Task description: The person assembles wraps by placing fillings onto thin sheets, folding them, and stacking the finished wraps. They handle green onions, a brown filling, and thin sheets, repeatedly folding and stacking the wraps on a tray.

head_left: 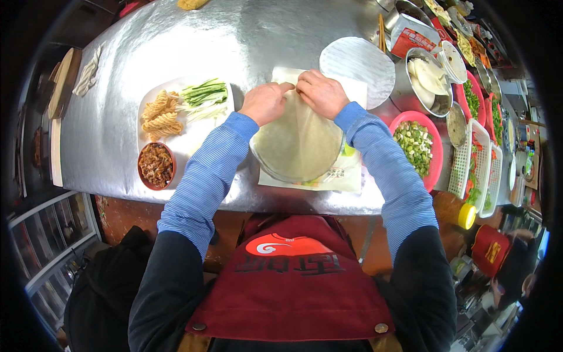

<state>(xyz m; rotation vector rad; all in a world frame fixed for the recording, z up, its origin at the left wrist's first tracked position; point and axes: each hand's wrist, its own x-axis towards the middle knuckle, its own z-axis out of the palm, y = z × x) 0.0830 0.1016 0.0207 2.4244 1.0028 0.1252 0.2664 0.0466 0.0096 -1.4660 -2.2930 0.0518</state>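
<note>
A round, thin, pale pancake [296, 155] lies in front of me, partly translucent, over printed white paper [350, 176]. Both my hands are at its far edge, close together. My left hand [265, 104] pinches the edge with thumb and fingers. Beside it, my right hand [322, 94] grips the same edge, its fingers bent down. A fold or crease runs from the fingertips toward the pancake's middle. Whether there is more than one layer I cannot tell. Something green shows at the pancake's right side, mostly covered.
Left stands a white plate [199, 126] with fried golden strips [159, 116], cucumber strips [205, 92] and a bowl of brown chopped filling [155, 165]. Right are a white round sheet [358, 67], a pink bowl of chopped scallions [415, 146], a metal bowl [441, 104] and white baskets [476, 161].
</note>
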